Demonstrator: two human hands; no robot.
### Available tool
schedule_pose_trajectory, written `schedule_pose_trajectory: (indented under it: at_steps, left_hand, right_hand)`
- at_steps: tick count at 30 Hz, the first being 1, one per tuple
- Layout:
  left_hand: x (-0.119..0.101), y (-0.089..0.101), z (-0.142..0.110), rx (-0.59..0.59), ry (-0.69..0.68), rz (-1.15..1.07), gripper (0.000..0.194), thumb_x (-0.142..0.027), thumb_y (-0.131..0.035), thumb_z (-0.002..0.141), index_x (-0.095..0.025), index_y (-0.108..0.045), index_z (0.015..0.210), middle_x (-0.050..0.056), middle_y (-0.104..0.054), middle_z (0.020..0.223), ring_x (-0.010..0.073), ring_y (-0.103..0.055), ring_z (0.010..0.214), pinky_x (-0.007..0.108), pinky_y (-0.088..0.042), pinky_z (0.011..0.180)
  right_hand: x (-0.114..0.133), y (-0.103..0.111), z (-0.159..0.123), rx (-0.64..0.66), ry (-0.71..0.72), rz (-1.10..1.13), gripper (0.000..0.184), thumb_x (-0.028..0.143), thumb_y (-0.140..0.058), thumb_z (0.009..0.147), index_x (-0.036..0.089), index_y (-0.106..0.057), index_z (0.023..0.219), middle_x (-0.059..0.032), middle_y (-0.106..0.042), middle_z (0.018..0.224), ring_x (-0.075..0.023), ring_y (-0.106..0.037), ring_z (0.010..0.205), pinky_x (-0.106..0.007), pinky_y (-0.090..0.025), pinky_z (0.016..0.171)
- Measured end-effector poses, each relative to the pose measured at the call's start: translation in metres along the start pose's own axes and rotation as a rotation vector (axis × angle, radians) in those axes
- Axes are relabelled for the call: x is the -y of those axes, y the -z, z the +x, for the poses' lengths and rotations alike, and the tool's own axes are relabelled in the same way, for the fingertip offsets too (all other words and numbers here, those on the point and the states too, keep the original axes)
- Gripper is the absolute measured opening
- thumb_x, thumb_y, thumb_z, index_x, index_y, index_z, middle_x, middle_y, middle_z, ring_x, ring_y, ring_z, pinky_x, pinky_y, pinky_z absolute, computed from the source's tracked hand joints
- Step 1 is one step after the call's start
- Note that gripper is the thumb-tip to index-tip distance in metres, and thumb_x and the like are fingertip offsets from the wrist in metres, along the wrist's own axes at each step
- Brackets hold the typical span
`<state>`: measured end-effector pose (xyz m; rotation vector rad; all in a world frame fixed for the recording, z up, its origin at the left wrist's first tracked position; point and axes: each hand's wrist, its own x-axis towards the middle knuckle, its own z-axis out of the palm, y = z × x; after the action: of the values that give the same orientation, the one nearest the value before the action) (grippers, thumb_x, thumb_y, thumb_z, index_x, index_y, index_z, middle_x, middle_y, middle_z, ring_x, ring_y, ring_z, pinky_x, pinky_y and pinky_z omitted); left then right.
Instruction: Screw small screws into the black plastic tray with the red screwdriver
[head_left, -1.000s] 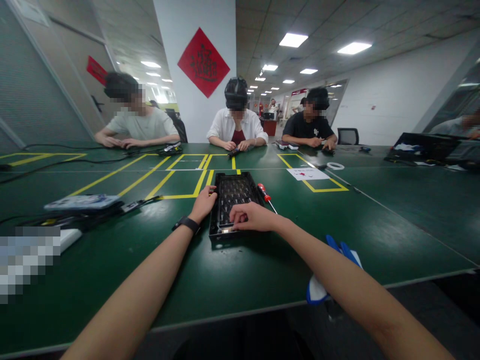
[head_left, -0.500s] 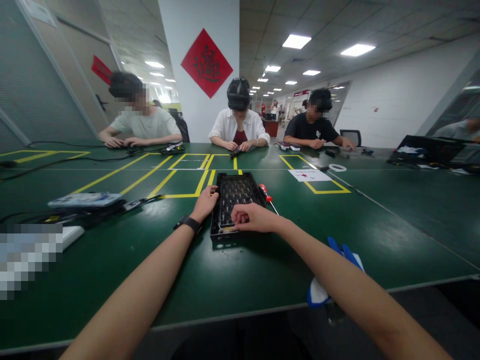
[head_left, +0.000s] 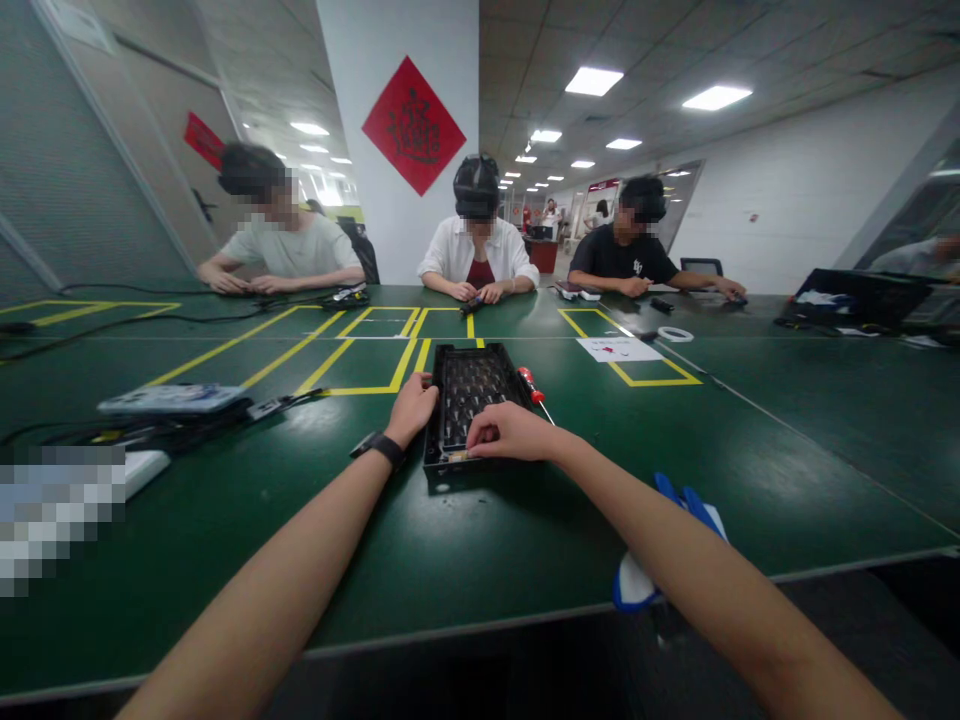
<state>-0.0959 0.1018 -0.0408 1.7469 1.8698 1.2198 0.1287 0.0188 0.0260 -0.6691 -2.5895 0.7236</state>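
Tray (head_left: 444, 471), black, lies open on the green tabletop (head_left: 375, 570), small parts (head_left: 471, 390) already in rows; left hand (head_left: 414, 408) against its side, right hand (head_left: 511, 432) curled at its near end, apparently unfinished. I can't tell whether either grips. Screwdriver (head_left: 530, 386) lies untouched.

Case (head_left: 457, 470) under the right fingers (head_left: 484, 432) was black, with rows of paler spots inside and a tiny pale yellowish bit (head_left: 456, 456) right by them. Just beyond, the screwdriver (head_left: 530, 384) had a bright red handle. Wristband (head_left: 388, 452) behind the left fingers (head_left: 426, 381)? That was black too. Table (head_left: 420, 560) beneath was deep green, and the tape (head_left: 356, 391) past the left fingers was yellow. Way beyond everyone's fingers, the poster (head_left: 414, 125) was a red diamond with black characters, lol.
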Motion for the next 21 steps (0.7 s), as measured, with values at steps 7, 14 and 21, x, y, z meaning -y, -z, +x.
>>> schedule_pose_trajectory:
  at_steps: [7,14,21]
  left_hand:
    - [-0.0029,0.0004,-0.0015,0.010,-0.003,-0.010,0.042,-0.023,-0.044,0.073,-0.014,-0.051,0.113,0.010,-0.062,0.105,0.0215,-0.057,0.096,0.034,-0.044,0.085]
    - [-0.0054,0.0039,-0.0055,0.030,-0.038,-0.026,0.041,-0.026,-0.044,0.075,-0.012,-0.051,0.113,0.012,-0.061,0.108,0.0217,-0.057,0.098,0.034,-0.044,0.086]
    - [-0.0039,0.0015,-0.0022,0.017,-0.042,-0.009,0.040,-0.028,-0.045,0.076,-0.012,-0.051,0.112,0.011,-0.062,0.103,0.0211,-0.058,0.094,0.033,-0.045,0.084]
  right_hand:
    - [-0.0013,-0.0021,0.0002,-0.033,-0.028,0.022,0.022,0.031,-0.065,0.073,0.013,-0.070,0.084,-0.0038,-0.066,0.076,-0.0106,-0.059,0.068,-0.021,-0.046,0.065]
    - [-0.0002,0.0005,-0.0006,-0.025,0.029,0.006,0.020,0.031,-0.065,0.074,0.014,-0.070,0.083,-0.0039,-0.066,0.077,-0.0113,-0.060,0.070,-0.022,-0.047,0.068]
    - [-0.0023,-0.0001,-0.0007,-0.013,0.038,0.051,0.024,0.033,-0.064,0.075,0.013,-0.069,0.086,-0.0046,-0.066,0.079,-0.0113,-0.060,0.071,-0.023,-0.048,0.068]
